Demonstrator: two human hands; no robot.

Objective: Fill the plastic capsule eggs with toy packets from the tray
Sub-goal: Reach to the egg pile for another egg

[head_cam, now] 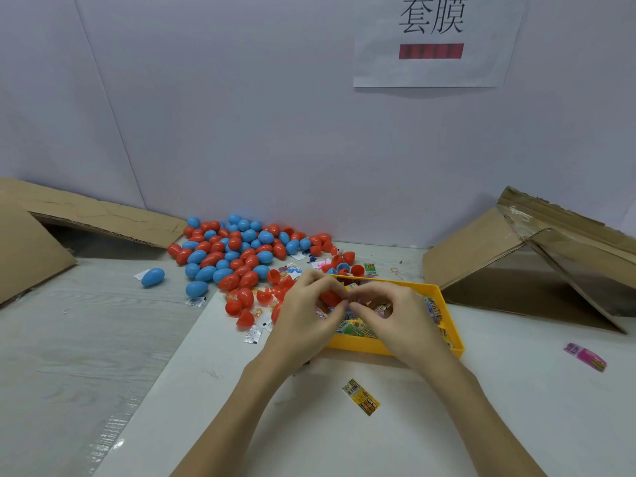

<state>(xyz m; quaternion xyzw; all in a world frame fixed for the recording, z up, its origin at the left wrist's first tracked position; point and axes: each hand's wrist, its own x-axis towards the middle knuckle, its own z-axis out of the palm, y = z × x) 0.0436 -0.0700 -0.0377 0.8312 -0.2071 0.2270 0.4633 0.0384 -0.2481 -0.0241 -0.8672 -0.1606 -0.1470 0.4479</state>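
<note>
A red egg half (329, 297) sits in the left hand (308, 313), held over the yellow tray (447, 304) of toy packets (354, 328) near the table's middle. The right hand (395, 315) pinches something small against it; what it is, I cannot tell. Red and blue eggs (237, 253) pile up by the back edge. One packet (360, 396) lies nearer the front edge.

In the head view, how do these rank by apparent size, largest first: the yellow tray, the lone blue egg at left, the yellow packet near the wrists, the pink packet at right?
1. Yellow tray, clearly largest.
2. Yellow packet and pink packet: they look alike, so no ranking.
3. Lone blue egg looks smallest, but it lies farther from the camera, so this is unsure.
</note>
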